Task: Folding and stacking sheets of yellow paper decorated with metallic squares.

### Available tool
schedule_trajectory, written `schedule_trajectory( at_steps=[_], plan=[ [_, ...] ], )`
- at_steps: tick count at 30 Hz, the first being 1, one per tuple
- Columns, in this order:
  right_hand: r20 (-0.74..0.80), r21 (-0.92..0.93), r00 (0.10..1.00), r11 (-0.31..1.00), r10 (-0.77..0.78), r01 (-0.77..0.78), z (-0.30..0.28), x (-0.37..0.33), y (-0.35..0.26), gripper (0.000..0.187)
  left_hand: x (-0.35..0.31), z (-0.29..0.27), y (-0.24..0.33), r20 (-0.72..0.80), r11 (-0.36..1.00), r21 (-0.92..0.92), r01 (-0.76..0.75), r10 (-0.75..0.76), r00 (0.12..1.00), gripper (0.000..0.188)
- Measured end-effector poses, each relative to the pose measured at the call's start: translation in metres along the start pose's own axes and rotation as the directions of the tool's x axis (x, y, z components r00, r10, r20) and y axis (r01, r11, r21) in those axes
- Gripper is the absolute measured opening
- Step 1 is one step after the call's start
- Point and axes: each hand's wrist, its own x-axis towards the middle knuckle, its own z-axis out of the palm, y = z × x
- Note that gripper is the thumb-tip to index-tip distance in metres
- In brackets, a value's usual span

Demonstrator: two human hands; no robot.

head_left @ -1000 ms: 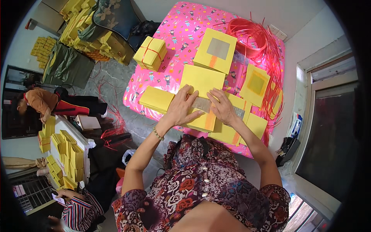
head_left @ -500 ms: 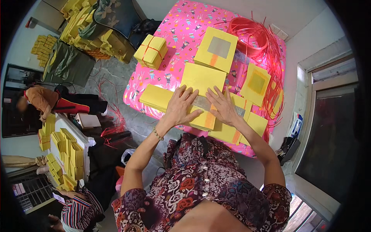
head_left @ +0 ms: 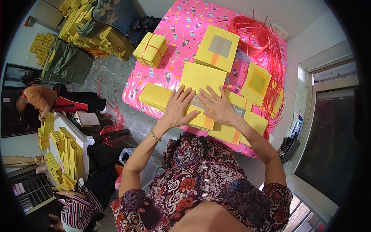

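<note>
My left hand [head_left: 177,107] lies flat with spread fingers on a yellow paper stack with a grey patch and an orange strip. Palm down, my right hand [head_left: 218,107] presses on the same stack, its fingertips near the lower edge of a plain yellow sheet [head_left: 203,75]. Part of the grey patch is hidden under my hands. Left of them sits a flat yellow stack [head_left: 152,94]. Beyond the plain sheet is a thicker stack [head_left: 216,50] with a grey square. More yellow pieces [head_left: 256,125] lie to the right.
Pink patterned cloth [head_left: 179,31] covers the table. It bears a bundle [head_left: 150,49] tied with red strips and a coil of red strips [head_left: 257,36] at the far right. At left, two people [head_left: 40,96] [head_left: 79,208] are beside a white table [head_left: 79,141] with yellow stacks.
My right hand has slid left across the stack, closer to my left hand. The left hand has barely moved.
</note>
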Motion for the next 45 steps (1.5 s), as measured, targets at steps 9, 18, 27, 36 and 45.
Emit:
schedule_trajectory(
  at_steps=[9,18,27,36,45],
  plan=[
    [-0.032,0.103,0.999,0.995,-0.008,0.011,0.008,-0.014,0.012,0.065,-0.007,0.006,-0.003,-0.019,0.998,-0.036,0.053,-0.054,0.998,0.07],
    [-0.03,0.164,0.998,0.985,0.051,-0.046,0.008,-0.017,0.016,0.062,-0.001,0.002,-0.003,0.028,0.993,-0.09,0.075,-0.073,0.997,0.066],
    [-0.23,0.062,0.969,0.995,0.09,-0.078,-0.001,-0.002,0.013,0.052,0.002,-0.002,-0.022,0.059,0.982,-0.182,0.045,-0.035,0.998,0.059],
    [-0.462,-0.17,0.883,0.985,-0.086,0.008,-0.006,0.012,0.022,0.03,0.013,-0.002,-0.009,-0.301,0.969,-0.234,0.086,-0.156,0.941,0.059],
    [-0.514,-0.157,0.851,0.987,-0.107,0.029,-0.018,0.022,-0.016,0.024,0.04,-0.003,0.002,0.046,0.21,-0.948,0.238,-0.651,0.757,0.076]
  ],
)
